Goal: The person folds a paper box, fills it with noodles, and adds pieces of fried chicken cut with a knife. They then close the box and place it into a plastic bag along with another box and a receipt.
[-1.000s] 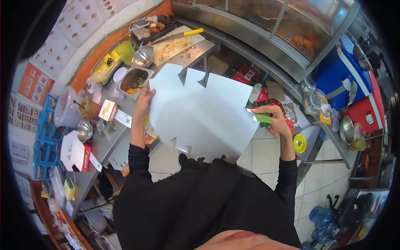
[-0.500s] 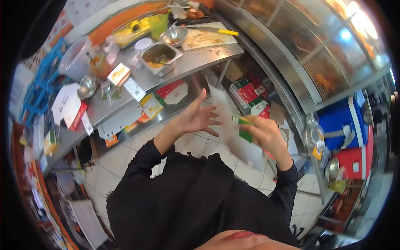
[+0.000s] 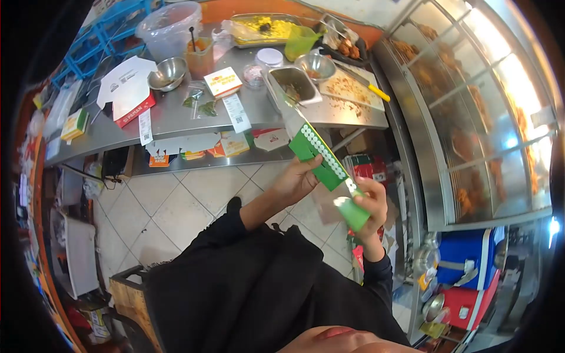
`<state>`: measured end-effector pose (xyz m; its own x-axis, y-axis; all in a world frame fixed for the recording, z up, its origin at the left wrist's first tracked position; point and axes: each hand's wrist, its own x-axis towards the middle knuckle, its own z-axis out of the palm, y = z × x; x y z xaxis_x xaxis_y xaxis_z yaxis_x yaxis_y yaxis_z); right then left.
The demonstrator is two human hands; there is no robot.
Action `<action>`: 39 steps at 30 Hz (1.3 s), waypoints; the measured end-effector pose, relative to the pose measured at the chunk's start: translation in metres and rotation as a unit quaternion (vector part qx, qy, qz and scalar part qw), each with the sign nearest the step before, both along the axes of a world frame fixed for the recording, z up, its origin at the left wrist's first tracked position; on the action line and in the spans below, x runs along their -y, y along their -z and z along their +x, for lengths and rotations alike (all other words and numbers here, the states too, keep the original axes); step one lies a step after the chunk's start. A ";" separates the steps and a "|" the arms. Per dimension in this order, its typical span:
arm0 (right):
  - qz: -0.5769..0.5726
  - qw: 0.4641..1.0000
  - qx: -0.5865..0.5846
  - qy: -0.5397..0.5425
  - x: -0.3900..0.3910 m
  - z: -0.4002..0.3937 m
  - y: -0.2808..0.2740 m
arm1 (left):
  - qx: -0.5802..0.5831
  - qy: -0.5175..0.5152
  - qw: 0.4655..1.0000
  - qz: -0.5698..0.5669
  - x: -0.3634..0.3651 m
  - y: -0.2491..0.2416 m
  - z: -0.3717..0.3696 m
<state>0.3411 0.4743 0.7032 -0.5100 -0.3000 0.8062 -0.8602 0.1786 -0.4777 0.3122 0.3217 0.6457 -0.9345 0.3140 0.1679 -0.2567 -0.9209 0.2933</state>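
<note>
Between my hands, over the floor in front of the bench, is a green cardboard food box (image 3: 321, 162), partly unfolded, with a row of white dots along one panel. My left hand (image 3: 299, 179) is closed on its lower left edge, thumb pressed on the green side. At the other end, my right hand (image 3: 372, 206) grips the right side, where a green flap (image 3: 353, 213) hangs down, blurred by motion. The far side of the cardboard is pale and mostly hidden. Just beyond its upper end is a metal food pan (image 3: 288, 88) on the bench.
On the steel bench (image 3: 194, 126) stand a small printed box (image 3: 223, 81), a long receipt (image 3: 236, 113), a metal bowl (image 3: 168, 73) and an open red-and-white box (image 3: 126, 88). A yellow-handled knife (image 3: 376, 91) lies on the cutting board (image 3: 353, 88). A glass food cabinet (image 3: 471, 117) stands at right.
My left hand, spread and apart from the cardboard before, has closed on it. The cardboard has turned so its green side shows. My view has shifted, bringing more of the bench into sight.
</note>
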 end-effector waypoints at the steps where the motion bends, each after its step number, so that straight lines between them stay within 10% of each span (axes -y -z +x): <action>1: 0.066 0.994 -0.087 0.005 0.001 -0.005 -0.003 | -0.019 -0.020 1.000 -0.012 0.005 -0.001 -0.003; 8: 0.267 0.902 -0.331 0.075 0.027 -0.024 -0.016 | -0.035 -0.135 0.989 -0.054 0.030 -0.028 -0.003; 15: 0.243 0.914 -0.294 0.138 0.059 -0.052 -0.023 | -0.202 -0.192 0.915 -0.292 0.068 -0.038 -0.008; 39: 0.201 0.930 -0.222 0.211 0.240 -0.098 -0.002 | -0.145 -0.347 0.867 -0.328 0.192 -0.022 -0.042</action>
<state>0.2434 0.2343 0.7056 -0.2943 -0.4715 0.8313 -0.7692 0.6331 0.0867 0.2706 0.1294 0.6676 -0.8852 -0.1890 0.4250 0.4635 -0.4347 0.7721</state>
